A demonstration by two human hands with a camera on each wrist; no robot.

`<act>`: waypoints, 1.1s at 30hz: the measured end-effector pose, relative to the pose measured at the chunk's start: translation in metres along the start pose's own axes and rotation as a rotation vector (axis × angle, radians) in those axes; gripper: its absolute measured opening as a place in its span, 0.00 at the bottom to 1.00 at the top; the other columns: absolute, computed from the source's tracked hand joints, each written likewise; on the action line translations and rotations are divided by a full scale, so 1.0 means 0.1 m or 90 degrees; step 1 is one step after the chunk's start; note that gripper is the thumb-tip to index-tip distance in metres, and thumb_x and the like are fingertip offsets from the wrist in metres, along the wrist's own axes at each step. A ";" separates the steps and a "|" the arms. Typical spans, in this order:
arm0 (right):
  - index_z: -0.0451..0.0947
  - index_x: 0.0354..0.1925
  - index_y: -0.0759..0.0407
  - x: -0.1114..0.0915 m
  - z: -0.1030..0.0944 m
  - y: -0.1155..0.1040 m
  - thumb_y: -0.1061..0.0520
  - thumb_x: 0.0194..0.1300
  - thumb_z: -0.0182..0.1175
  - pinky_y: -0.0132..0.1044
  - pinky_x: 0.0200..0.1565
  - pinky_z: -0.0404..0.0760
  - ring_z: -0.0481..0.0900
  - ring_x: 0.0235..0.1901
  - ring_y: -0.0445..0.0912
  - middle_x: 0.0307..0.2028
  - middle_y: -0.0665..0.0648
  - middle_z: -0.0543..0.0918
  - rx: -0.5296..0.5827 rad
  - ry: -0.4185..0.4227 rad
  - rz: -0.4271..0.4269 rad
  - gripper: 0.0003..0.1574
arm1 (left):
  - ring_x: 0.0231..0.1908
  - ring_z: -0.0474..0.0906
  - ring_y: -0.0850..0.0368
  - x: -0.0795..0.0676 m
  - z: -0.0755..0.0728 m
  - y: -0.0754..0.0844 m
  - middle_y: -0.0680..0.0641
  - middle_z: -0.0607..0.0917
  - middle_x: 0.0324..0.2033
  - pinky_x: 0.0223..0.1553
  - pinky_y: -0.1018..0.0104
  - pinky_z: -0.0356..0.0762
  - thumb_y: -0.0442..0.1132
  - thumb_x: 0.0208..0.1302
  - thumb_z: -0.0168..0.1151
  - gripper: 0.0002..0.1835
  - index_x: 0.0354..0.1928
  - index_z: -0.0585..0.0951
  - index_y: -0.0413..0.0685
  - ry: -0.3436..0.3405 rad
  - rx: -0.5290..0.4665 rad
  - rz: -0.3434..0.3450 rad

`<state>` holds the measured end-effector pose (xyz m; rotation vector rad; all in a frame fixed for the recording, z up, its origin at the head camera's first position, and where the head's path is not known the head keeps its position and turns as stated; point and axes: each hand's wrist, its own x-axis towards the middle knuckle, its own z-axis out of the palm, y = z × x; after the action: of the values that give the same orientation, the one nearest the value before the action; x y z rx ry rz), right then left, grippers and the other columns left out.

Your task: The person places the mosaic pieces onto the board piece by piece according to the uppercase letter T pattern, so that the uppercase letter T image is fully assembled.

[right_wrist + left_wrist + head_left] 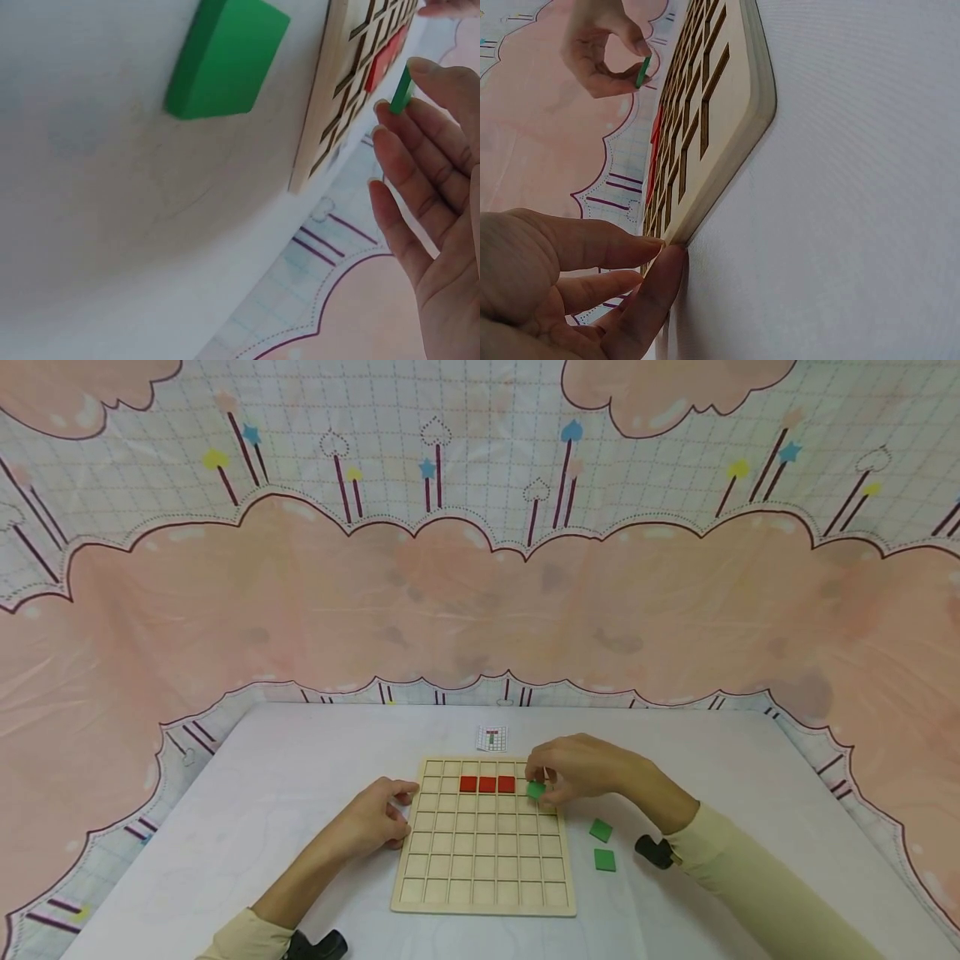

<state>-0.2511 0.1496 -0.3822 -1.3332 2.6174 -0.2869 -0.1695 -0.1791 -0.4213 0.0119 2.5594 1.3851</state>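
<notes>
My right hand (pixel 581 767) pinches a green square tile (pixel 536 790) between thumb and finger, above the upper right of the wooden grid board (pixel 439 867). In the right wrist view, that green tile (pixel 402 91) is tilted on edge. My left hand (pixel 369 818) is at the board's left edge. Its thumb and forefinger pinch the board's rim (pixel 727 171) in the left wrist view. Three red tiles (pixel 487 784) sit side by side in the second row of the grid. Right of the board lie two loose green tiles, one nearer the back (pixel 601 830) and one nearer the front (pixel 604 860).
A small printed card (pixel 492 738) with a grid and coloured squares lies just behind the board. The white tabletop (pixel 300 752) spreads around everything. A patterned pink and white cloth (pixel 480 610) hangs behind it. Each wrist bears a black device (pixel 654 852).
</notes>
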 end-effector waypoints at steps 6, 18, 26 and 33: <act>0.84 0.46 0.47 0.10 0.01 -0.04 0.46 0.63 0.70 0.28 0.38 0.77 0.78 0.36 0.38 0.37 0.41 0.81 -0.009 -0.003 -0.023 0.14 | 0.32 0.74 0.53 0.00 0.00 0.00 0.42 0.73 0.47 0.26 0.63 0.81 0.15 0.51 0.62 0.36 0.66 0.73 0.31 -0.002 -0.002 -0.006; 0.85 0.46 0.47 0.32 0.07 -0.10 0.48 0.63 0.70 0.28 0.37 0.76 0.77 0.35 0.37 0.37 0.40 0.81 -0.013 -0.013 -0.064 0.13 | 0.32 0.74 0.54 0.00 0.00 0.00 0.42 0.74 0.47 0.26 0.65 0.80 0.16 0.51 0.64 0.35 0.65 0.74 0.31 0.005 0.015 0.001; 0.83 0.45 0.47 0.45 0.14 -0.16 0.44 0.65 0.68 0.27 0.37 0.74 0.75 0.36 0.37 0.37 0.42 0.79 -0.037 -0.025 -0.075 0.13 | 0.32 0.74 0.54 0.00 0.00 -0.01 0.42 0.75 0.46 0.26 0.64 0.79 0.17 0.51 0.64 0.34 0.65 0.74 0.31 0.004 0.009 0.004; 0.83 0.46 0.45 0.53 0.17 -0.22 0.45 0.65 0.67 0.28 0.37 0.72 0.71 0.35 0.35 0.38 0.42 0.78 -0.066 -0.030 -0.099 0.12 | 0.32 0.73 0.53 -0.01 0.00 0.00 0.42 0.74 0.47 0.26 0.64 0.80 0.16 0.51 0.63 0.35 0.66 0.74 0.31 0.002 -0.002 0.001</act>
<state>-0.2605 0.0927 -0.3971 -1.5607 2.5247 -0.1422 -0.1686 -0.1791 -0.4215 0.0117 2.5603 1.3916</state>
